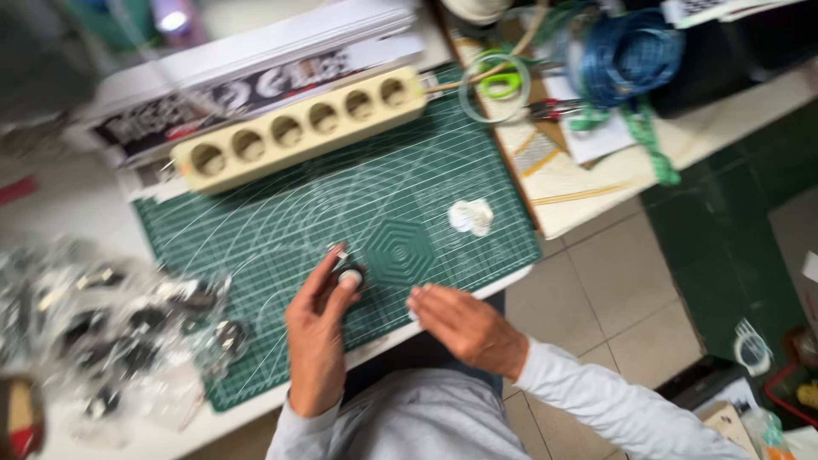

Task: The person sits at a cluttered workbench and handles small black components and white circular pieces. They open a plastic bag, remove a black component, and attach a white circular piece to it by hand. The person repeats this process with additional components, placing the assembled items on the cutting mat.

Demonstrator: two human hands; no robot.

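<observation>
On the green cutting mat (341, 213) that covers the near part of the bench (77, 209), a small dark part with a pale round face (349, 274) is held by the left hand (317, 336), whose fingers (328, 271) are clamped on it from both sides while the thumb is pressed against its pale face; the picture is blurred, so the part's exact kind cannot be told. The part is kept just above the mat, near its front edge and just to the left of the hexagon pattern printed there. The right hand (464, 328) is held just beside it at the mat's front edge, palm down, its fingers together and slightly curled, with nothing seen in them; whether they touch the mat cannot be told. A small white crumpled piece (471, 216) is seen lying on the mat beyond the right hand, well apart from both hands. A cream power strip with a row of round sockets (298, 129) is laid slantwise across the far edge of the mat. To the left of the left hand, clear plastic bags holding dark small parts (128, 328) are heaped partly on the mat and partly on the bench. A coil of blue cable (626, 55) and a roll of clear tape (494, 85) are seen on the far right.
</observation>
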